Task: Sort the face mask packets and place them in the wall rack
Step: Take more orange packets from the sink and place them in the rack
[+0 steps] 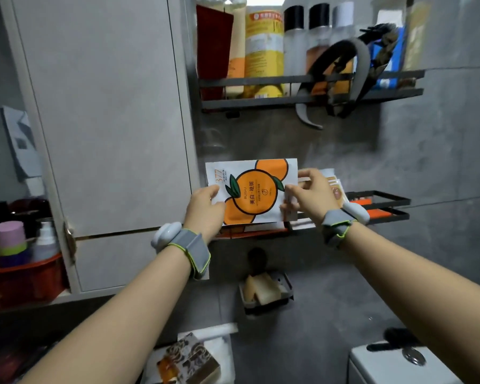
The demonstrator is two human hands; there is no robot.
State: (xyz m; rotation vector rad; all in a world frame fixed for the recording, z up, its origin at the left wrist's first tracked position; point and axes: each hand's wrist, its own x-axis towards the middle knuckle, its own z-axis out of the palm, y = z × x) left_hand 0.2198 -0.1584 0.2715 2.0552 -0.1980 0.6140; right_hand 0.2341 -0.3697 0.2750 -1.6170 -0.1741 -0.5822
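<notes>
A white face mask packet point(257, 189) printed with oranges stands upright at the left end of the lower black wall rack point(383, 202). My left hand point(204, 209) grips the packet's lower left corner. At its right edge, my right hand point(311, 194) pinches it, partly covering more packets point(333, 178) that stand behind in the rack. Orange and white packets point(372, 213) lie lower in the rack to the right. Both wrists wear grey bands.
An upper black rack point(261, 102) holds tubes, bottles and headbands point(344, 67). A grey cabinet door point(108, 106) stands at the left, with a red basket of bottles point(22, 275) beyond. Below hang a soap holder point(266, 292), a patterned box point(189, 358) and a white appliance point(394, 367).
</notes>
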